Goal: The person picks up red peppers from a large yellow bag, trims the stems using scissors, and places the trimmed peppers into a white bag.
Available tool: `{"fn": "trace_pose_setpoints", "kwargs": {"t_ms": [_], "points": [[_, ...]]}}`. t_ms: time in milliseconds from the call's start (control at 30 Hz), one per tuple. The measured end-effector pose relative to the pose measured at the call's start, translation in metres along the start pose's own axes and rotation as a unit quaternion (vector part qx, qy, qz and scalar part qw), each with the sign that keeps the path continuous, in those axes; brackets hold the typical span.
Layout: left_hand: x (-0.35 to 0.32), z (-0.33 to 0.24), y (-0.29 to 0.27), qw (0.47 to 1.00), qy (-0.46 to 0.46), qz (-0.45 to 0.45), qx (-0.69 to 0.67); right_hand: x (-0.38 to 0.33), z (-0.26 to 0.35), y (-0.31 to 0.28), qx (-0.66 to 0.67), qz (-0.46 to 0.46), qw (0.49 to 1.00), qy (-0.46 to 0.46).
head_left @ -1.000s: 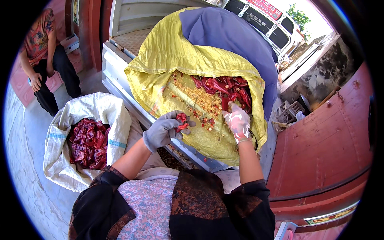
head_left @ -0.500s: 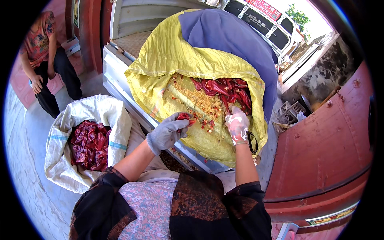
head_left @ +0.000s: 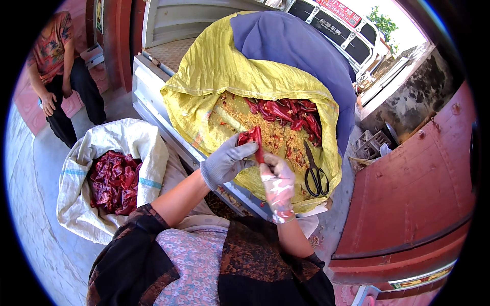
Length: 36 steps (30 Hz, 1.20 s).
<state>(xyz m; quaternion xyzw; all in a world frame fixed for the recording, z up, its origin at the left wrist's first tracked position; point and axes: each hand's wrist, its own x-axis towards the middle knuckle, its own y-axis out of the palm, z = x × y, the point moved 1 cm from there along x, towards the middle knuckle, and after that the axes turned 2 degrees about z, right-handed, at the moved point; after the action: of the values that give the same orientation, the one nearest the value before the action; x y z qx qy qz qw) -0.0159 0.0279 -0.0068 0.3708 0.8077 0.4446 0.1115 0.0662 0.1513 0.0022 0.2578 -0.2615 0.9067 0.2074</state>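
Your left hand [head_left: 227, 162] and right hand [head_left: 277, 179] both pinched on one dried red chili [head_left: 255, 138] above the yellow sack [head_left: 204, 86], black scissors [head_left: 315, 176] just right, white sack [head_left: 127, 140] left, seated person [head_left: 58, 76] far left.

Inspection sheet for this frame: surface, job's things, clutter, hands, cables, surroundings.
Surface: yellow sack spread open on a pale truck bed.
Job's things: dried red chili held between both hands; chili pile and seeds in the sack.
Clutter: black scissors lying on the sack.
Hands: left hand in grey glove, right hand in clear glove, both gripping the chili.
Cables: nothing seen.
Surroundings: white sack of chilies at left; a person beyond; red door at right.
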Motion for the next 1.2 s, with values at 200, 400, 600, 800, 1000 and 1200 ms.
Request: {"fn": "trace_pose_setpoints", "kwargs": {"t_ms": [200, 400, 600, 800, 1000, 1200], "points": [[0.004, -0.003, -0.002, 0.999, -0.012, -0.035, 0.013, 0.008, 0.008, 0.005, -0.219, 0.082, 0.955, -0.184], [0.001, 0.001, -0.023, 0.995, -0.033, 0.02, -0.093, 0.051, 0.002, -0.024, -0.271, 0.141, 0.948, -0.093], [0.003, 0.006, -0.028, 0.996, -0.011, -0.008, -0.091, 0.127, -0.083, -0.072, -0.468, 0.011, 0.875, 0.126], [-0.003, 0.001, -0.016, 0.998, -0.016, -0.046, -0.032, 0.148, -0.166, -0.071, -0.387, -0.015, 0.912, 0.134], [-0.009, 0.011, -0.035, 0.986, -0.078, -0.034, -0.142, 0.115, -0.114, -0.074, 0.025, -0.038, 0.971, 0.234], [-0.007, 0.003, -0.008, 0.997, 0.004, -0.069, 0.031, 0.061, -0.026, -0.038, 0.348, -0.028, 0.877, 0.329]]}}
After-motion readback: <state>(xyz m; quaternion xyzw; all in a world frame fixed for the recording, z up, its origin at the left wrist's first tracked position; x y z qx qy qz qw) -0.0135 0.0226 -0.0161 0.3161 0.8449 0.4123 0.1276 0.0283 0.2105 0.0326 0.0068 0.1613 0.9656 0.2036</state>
